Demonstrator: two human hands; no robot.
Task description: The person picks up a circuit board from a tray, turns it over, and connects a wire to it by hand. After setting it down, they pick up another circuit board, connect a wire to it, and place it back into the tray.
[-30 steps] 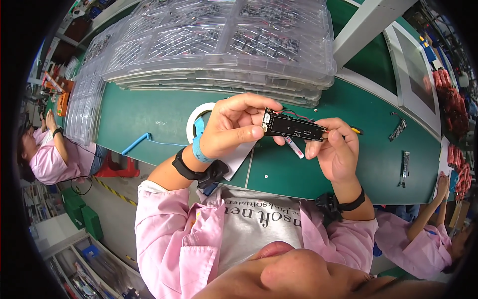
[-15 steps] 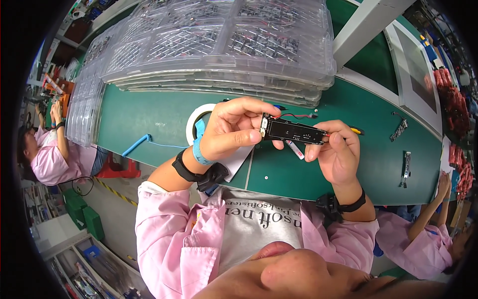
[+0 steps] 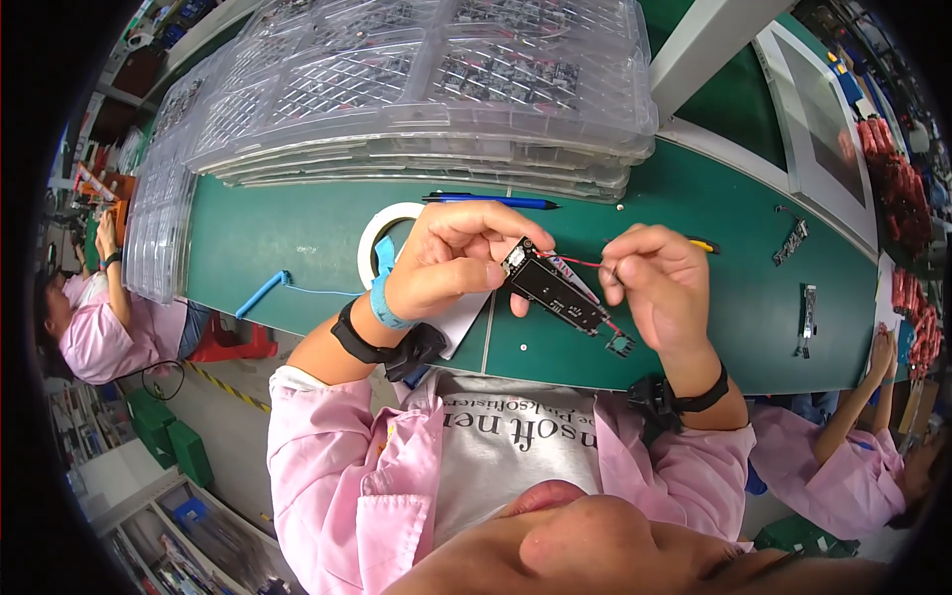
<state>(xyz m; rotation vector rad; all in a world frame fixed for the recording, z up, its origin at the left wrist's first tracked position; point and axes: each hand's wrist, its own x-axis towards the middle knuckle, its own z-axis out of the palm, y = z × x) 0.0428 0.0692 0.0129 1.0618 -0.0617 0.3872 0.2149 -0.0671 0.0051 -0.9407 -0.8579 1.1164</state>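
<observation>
The left hand [image 3: 451, 260] is pinching one end of the black circuit board [image 3: 557, 291] between thumb and fingers, seemingly steadying it above the green table [image 3: 739, 342], while the right hand [image 3: 659, 283], fingertips closed, is gripping the red wire [image 3: 583, 263], apparently holding it clear.

Boxes [image 3: 416, 129] stand stacked at the back of the table [image 3: 248, 233], a pen [image 3: 496, 201] lying just before them. A circuit board [image 3: 555, 290] is in the left hand [image 3: 451, 260], a wire [image 3: 577, 263] between it and the right hand [image 3: 662, 283]. A roll of tape [image 3: 365, 248] lies left of it, two smaller boards [image 3: 809, 312] far right.
</observation>
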